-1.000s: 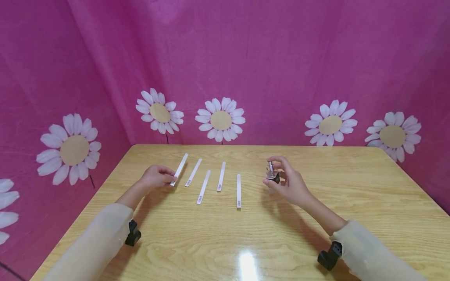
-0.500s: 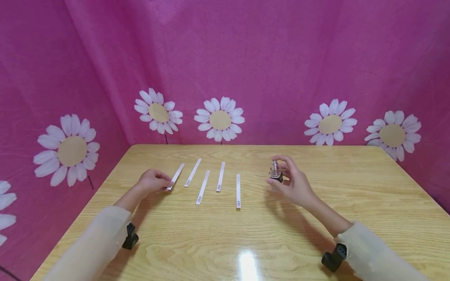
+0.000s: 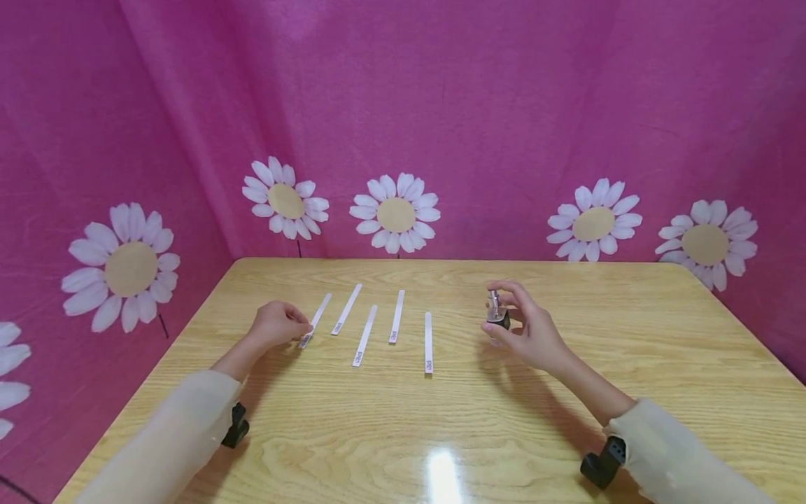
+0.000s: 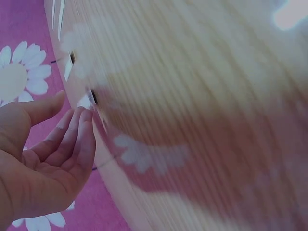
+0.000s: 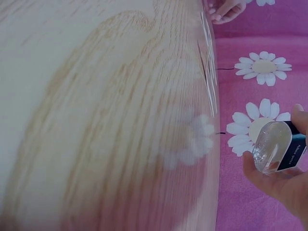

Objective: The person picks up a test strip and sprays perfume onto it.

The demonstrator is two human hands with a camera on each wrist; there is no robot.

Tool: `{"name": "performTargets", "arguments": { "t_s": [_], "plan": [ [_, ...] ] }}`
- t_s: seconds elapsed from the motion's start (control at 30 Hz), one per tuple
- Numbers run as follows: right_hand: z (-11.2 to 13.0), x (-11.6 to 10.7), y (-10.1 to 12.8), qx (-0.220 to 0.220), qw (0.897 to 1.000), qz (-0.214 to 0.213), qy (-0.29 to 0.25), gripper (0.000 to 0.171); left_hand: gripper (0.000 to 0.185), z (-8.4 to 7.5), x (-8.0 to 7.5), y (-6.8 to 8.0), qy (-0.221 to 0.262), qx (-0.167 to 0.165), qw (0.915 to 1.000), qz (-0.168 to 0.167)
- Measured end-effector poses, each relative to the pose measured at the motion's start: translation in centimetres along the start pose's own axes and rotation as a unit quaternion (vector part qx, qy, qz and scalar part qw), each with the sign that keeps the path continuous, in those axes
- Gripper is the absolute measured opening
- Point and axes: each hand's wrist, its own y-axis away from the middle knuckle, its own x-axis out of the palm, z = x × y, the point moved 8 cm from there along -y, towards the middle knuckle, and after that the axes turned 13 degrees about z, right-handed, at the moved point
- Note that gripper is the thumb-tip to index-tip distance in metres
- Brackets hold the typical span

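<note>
seen from the head view: five white paper strips on the wooden table (image 3: pixel 504 434), fanned side by side, with the small perfume bottle (image 3: pixel 496 316) held off to the right of the row, just above the tabletop. right hand (image 3: pixel 532 329) curled round that bottle, thumb and fingers wrapping its body, silver sprayer pointing up. left hand (image 3: pixel 277 325) at the left end of the row, fingers bent down onto the near end of the leftmost strip (image 3: pixel 315 320), pinching or pressing it; cannot tell which from here. next strip (image 3: pixel 347 309), middle strip (image 3: pixel 365 334), fourth strip (image 3: pixel 396 316) and rightmost strip (image 3: pixel 428 341) lying untouched between the leftmost strip and the bottle.

shown only in the right wrist view: bottle of clear glass with a dark label panel, resting against the fingers, nothing of the sprayer. shown only in the left wrist view: fingers close together and gently bent, thumb apart, fingertips meeting the strip end at the blurred table edge. pink daisy-printed cloth (image 3: pixel 403 105) behind the table.
</note>
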Motion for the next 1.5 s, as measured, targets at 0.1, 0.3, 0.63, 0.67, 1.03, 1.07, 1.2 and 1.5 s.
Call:
{"name": "performTargets", "arguments": {
  "t_s": [0.1,0.3,0.63,0.67,1.03,1.07,1.2,1.5],
  "plan": [
    [-0.1,0.0,0.1,-0.002,1.000,-0.001,-0.002,0.056,0.019,-1.0,0.3,-0.3,-0.009,0.018,0.9998,-0.007],
    [-0.4,-0.1,0.2,-0.005,1.000,-0.004,0.001,0.056,0.019,-2.2,1.8,-1.2,0.008,0.017,0.9998,0.008],
    [-0.2,0.1,-0.1,-0.014,1.000,-0.001,-0.008,0.055,0.016,-3.6,3.3,-1.8,-0.009,-0.014,0.9994,-0.029],
    [-0.2,0.1,-0.1,-0.014,1.000,-0.001,-0.009,0.055,0.013,-3.7,3.4,-1.9,-0.015,-0.020,0.9992,-0.031],
    [0.0,0.0,-0.2,-0.014,1.000,0.000,-0.006,0.056,0.034,-4.5,3.6,-2.7,-0.041,-0.044,0.9971,-0.048],
    [0.0,0.0,-0.2,-0.014,1.000,0.000,-0.006,0.056,0.029,-4.5,3.5,-2.7,-0.038,-0.046,0.9970,-0.050],
    [0.0,0.1,-0.2,-0.013,1.000,0.001,-0.010,0.056,0.006,-4.6,3.4,-2.7,-0.029,-0.048,0.9972,-0.051],
    [-0.2,0.2,-0.1,0.000,1.000,0.005,-0.021,0.057,0.017,-3.8,3.9,-3.2,0.056,-0.061,0.9965,-0.017]
  ]
}}
